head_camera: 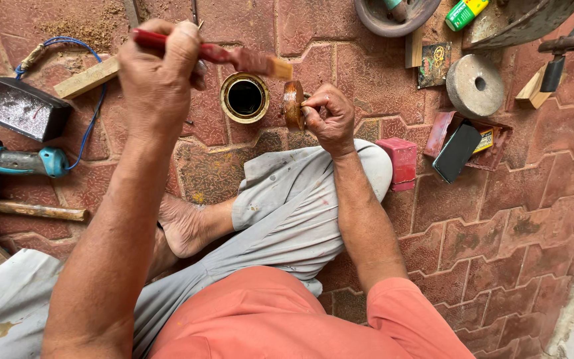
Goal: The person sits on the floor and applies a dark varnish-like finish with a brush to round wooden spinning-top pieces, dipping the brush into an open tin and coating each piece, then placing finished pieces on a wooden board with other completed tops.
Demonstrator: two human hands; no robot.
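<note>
Top edge, right of centre: a green-and-yellow labelled tube [466,12]. Below it lies a dark printed card [435,65] — gold design. A black phone [456,152], screen dark, rests on a yellow-labelled packet [487,139]; a red box [400,163] lies beside.

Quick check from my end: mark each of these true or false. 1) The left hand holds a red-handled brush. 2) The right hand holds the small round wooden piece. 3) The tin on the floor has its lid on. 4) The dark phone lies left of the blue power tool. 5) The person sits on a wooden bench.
1) True: the left hand grips the brush.
2) True: the right hand pinches the wooden piece.
3) False: the tin is open.
4) False: the phone lies far right of the power tool.
5) False: the person sits on the brick floor.
</note>
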